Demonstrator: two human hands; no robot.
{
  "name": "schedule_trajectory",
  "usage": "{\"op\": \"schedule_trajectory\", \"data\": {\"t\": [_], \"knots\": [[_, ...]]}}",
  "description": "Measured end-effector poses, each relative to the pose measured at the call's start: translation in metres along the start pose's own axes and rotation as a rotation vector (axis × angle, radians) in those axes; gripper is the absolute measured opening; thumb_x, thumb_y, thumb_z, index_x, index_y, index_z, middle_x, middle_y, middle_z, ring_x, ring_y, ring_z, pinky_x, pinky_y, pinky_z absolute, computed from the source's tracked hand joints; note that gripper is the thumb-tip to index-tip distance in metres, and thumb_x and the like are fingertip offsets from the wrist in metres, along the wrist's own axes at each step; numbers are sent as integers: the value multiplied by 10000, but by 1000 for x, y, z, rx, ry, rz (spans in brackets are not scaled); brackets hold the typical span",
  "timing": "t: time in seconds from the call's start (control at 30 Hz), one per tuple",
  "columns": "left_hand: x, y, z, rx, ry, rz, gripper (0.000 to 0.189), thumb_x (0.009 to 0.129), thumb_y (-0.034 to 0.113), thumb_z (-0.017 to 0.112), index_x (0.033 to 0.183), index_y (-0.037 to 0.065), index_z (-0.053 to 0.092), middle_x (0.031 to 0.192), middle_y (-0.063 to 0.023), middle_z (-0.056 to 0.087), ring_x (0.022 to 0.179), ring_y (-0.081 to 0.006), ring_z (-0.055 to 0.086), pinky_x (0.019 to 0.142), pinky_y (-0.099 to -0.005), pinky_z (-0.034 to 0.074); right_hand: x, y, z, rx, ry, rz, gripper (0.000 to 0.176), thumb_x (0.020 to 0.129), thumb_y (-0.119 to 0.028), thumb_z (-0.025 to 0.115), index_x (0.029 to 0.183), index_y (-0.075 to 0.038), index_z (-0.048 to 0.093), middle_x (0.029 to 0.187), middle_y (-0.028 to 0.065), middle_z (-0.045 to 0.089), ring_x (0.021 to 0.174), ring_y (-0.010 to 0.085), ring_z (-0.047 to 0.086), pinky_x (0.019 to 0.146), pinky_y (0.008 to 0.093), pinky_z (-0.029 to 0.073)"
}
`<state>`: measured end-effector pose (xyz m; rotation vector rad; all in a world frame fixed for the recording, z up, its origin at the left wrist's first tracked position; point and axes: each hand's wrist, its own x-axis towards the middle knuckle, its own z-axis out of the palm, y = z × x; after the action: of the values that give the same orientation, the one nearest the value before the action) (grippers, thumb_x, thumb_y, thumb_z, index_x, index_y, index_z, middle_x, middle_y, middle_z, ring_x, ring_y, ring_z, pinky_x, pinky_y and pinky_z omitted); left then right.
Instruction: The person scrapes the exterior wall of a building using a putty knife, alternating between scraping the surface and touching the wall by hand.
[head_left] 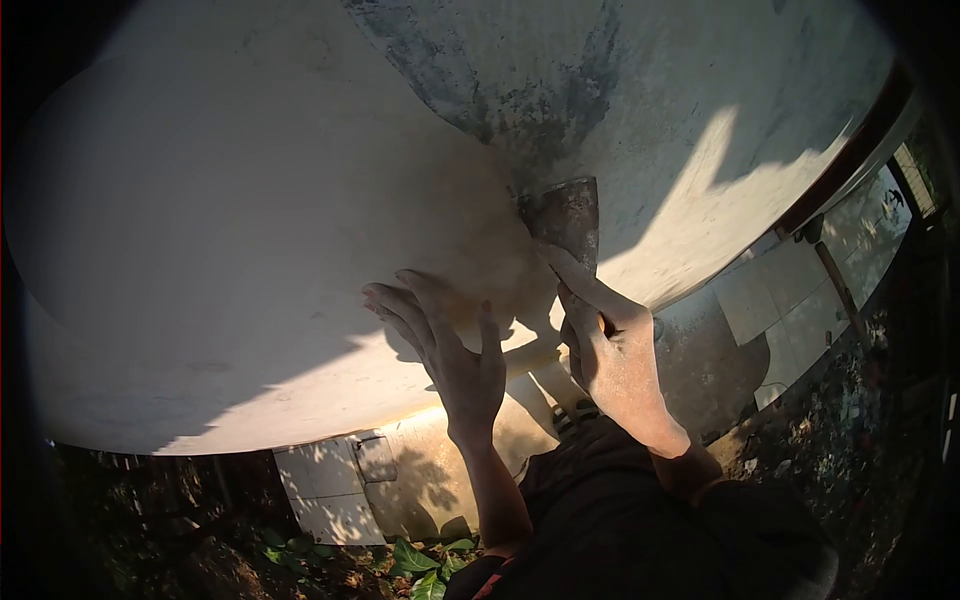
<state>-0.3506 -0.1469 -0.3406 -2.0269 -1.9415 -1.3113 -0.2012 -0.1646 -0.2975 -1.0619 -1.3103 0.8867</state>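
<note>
My right hand point(620, 365) is closed around the handle of a scraper point(568, 218), index finger stretched along its wide, stained metal blade. The blade lies up against the wall point(250, 200), at the border between its smooth pale area and a rougher patch with dark grey stains point(545, 120). Fine dust shows on the skin of this hand. To the left, my left hand point(445, 350) is held up with fingers and thumb spread, fingertips close to the pale surface. Nothing is in it. The scraper's handle is mostly hidden in my right palm.
A tiled walkway point(325, 485) runs along the foot of the wall, with my feet on it. Green leaves point(420, 562) grow at its near edge. At the right, a dark vertical strip point(850, 150) borders the wall, and a stick-like piece point(838, 285) crosses the tiles.
</note>
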Motion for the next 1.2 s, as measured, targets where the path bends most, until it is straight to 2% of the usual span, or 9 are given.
{"op": "schedule_trajectory", "data": {"t": [0.07, 0.13, 0.27, 0.47, 0.67, 0.73, 1.0, 1.07, 1.2], "knots": [[-4, 0, 1, -7, -31, -12, 828, 945, 348, 600, 1554, 71, 111, 1589, -278, -70, 1456, -494, -63, 1158, -624, 103, -1, -11, -2, -26, -12, 36, 417, 981, -18, 431, 1377, -75, 546, 599, -28, 375, 586, 27, 343, 518, 227, 332], [-2, 1, 3, 6, 22, 18, 827, 944, 346, 601, 1553, 69, 115, 1588, -280, -73, 1455, -496, -60, 1159, -623, 105, 7, -28, 2, 147, -42, 166, 433, 948, 10, 382, 1335, -20, 572, 675, 0, 549, 515, 9, 364, 459, 204, 306], [0, -1, -4, -4, -17, 24, 828, 947, 348, 597, 1554, 70, 106, 1588, -279, -76, 1457, -490, -60, 1161, -619, 105, -6, 10, 8, 66, 52, -16, 397, 990, -49, 396, 1344, -50, 575, 640, -40, 448, 513, -9, 325, 442, 188, 259], [-4, -1, -2, -1, -35, 10, 832, 947, 350, 597, 1553, 68, 101, 1586, -282, -81, 1457, -491, -60, 1158, -622, 111, 5, -26, 2, 158, -35, 224, 443, 969, 0, 440, 1391, -93, 538, 605, -13, 377, 575, 25, 356, 530, 209, 348], [-1, -3, -5, -6, -69, -6, 826, 952, 364, 588, 1558, 92, 97, 1592, -269, -72, 1458, -488, -60, 1155, -628, 118, -7, 4, 9, 122, 32, 50, 373, 1031, -102, 404, 1373, -55, 545, 592, -88, 343, 511, -14, 283, 451, 184, 232], [-3, -4, -3, -1, -39, 10, 824, 946, 362, 596, 1559, 98, 112, 1594, -266, -67, 1460, -486, -59, 1152, -633, 119, 0, -21, 4, 184, -33, 204, 380, 1022, -73, 394, 1371, -37, 543, 593, -79, 342, 520, -12, 296, 467, 184, 245], [-1, -4, -5, -21, -43, 28, 827, 938, 339, 607, 1561, 110, 115, 1597, -263, -62, 1466, -474, -50, 1147, -639, 117, -13, 14, 3, 195, -14, 134, 420, 950, -2, 481, 1360, -54, 550, 625, -17, 415, 610, 45, 357, 500, 250, 342], [-5, -4, -4, -19, -50, 28, 832, 936, 339, 609, 1562, 111, 111, 1599, -258, -59, 1468, -470, -49, 1147, -637, 116, -12, 7, -1, 64, -129, 105, 414, 985, 0, 386, 1383, 16, 500, 800, 6, 541, 623, 30, 412, 572, 197, 379], [-5, 0, -4, -19, -44, 5, 841, 932, 338, 614, 1564, 114, 105, 1606, -244, -45, 1473, -458, -44, 1146, -633, 122, -17, 35, 5, 72, -116, 38, 430, 976, 34, 365, 1391, 30, 478, 867, 50, 570, 670, 65, 450, 674, 196, 450]]}}
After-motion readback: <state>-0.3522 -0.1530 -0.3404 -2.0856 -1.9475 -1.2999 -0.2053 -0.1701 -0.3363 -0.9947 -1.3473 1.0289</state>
